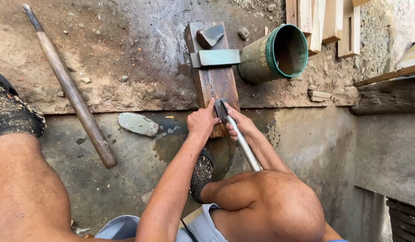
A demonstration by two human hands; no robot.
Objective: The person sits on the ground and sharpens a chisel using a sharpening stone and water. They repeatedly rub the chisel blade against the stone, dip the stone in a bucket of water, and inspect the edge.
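Note:
A wet wooden plank (215, 80) lies on the ground ahead of me, with a grey sharpening stone (215, 58) set across it and a darker stone piece (210, 35) at its far end. My left hand (201, 122) presses on the plank's near end, fingertips on a small dark tool head (221, 110). My right hand (239, 124) grips the same tool where its grey metal handle (244, 147) begins. The handle runs back over my right knee.
A green-rimmed bucket (275, 54) lies tipped on its side right of the plank. A long wooden pole (73, 92) slants across the ground at left. A flat grey stone (137, 124) rests on wet concrete. Wooden boards (326, 22) stand at the back right.

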